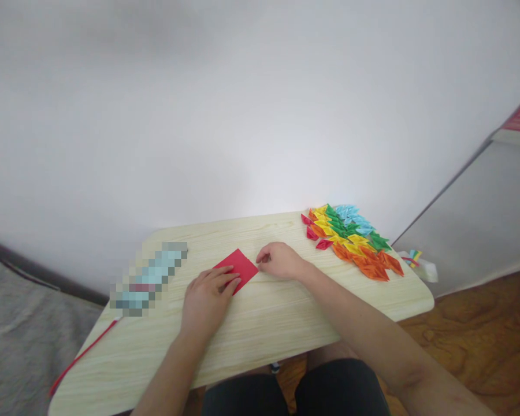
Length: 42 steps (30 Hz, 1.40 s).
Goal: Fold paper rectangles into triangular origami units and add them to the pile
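A red sheet of paper (245, 269) lies on the table, turned so that a corner points to the right. My left hand (208, 294) rests flat over its lower left part, fingers stretched out and covering that side. At the paper's right corner is my right hand (279, 260), its thumb and fingers curled together in a pinch. The fingers partly hide the contact there. Beyond that hand, small folded paper pieces (346, 237) in red, orange, yellow, green and light blue lie in overlapping rows.
The pale wooden table (260, 323) stands against a white wall (260, 115). On its left is a blurred-out flat object (153, 280) with a red cord (84, 351) trailing to the edge. A white plastic bag (425, 269) hangs past the right edge, above a brown floor (481, 335).
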Each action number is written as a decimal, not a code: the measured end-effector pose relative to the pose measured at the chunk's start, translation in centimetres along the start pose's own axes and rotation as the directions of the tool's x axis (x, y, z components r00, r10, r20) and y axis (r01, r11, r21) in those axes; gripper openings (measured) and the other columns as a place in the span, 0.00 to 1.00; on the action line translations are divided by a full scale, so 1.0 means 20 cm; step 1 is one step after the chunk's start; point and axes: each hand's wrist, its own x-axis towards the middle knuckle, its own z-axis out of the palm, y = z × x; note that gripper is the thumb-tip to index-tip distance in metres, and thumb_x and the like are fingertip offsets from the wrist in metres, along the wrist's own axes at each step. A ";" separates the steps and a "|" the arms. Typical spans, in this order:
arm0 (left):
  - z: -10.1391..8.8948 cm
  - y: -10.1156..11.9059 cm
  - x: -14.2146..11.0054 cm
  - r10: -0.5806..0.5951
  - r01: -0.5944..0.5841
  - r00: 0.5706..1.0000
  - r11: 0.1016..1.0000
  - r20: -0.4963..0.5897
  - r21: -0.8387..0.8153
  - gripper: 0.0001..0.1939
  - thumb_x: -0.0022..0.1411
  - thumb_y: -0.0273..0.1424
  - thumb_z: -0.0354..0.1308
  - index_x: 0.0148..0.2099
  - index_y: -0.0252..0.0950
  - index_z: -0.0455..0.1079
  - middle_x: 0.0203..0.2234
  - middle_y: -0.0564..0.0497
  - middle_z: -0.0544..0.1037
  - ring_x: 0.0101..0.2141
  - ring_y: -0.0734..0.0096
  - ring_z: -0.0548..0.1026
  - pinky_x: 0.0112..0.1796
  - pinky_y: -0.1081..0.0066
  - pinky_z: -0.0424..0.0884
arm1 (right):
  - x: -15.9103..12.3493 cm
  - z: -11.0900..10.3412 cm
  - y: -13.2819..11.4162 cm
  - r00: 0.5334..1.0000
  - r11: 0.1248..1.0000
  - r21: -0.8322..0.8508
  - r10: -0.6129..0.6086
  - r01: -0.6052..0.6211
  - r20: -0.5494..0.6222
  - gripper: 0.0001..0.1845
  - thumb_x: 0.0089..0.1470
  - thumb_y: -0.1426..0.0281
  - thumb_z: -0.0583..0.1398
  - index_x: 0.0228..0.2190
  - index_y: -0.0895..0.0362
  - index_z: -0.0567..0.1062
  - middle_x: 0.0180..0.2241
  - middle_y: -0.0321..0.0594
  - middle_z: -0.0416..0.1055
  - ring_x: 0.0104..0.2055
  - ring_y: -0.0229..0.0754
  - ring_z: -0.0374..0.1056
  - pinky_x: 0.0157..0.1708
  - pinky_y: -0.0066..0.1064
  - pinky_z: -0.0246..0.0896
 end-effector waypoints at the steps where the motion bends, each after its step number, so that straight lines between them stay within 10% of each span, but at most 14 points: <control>1: 0.00 0.00 0.00 -0.006 0.006 1.000 1.000 -0.004 -0.004 0.11 0.67 0.42 0.61 0.43 0.49 0.85 0.48 0.55 0.85 0.51 0.53 0.79 0.56 0.54 0.72 | 0.00 0.00 0.00 1.000 1.000 0.000 -0.009 0.009 -0.012 0.08 0.60 0.70 0.65 0.41 0.52 0.84 0.41 0.38 0.83 0.43 0.43 0.78 0.45 0.32 0.70; 42: 0.02 0.03 0.03 -0.172 0.170 0.985 0.977 -0.004 -0.127 0.13 0.65 0.46 0.61 0.39 0.49 0.85 0.45 0.54 0.86 0.49 0.54 0.79 0.53 0.54 0.73 | -0.05 0.11 0.02 0.968 0.964 0.230 -0.078 0.134 -0.238 0.11 0.58 0.67 0.68 0.43 0.50 0.84 0.37 0.39 0.83 0.44 0.46 0.75 0.50 0.38 0.63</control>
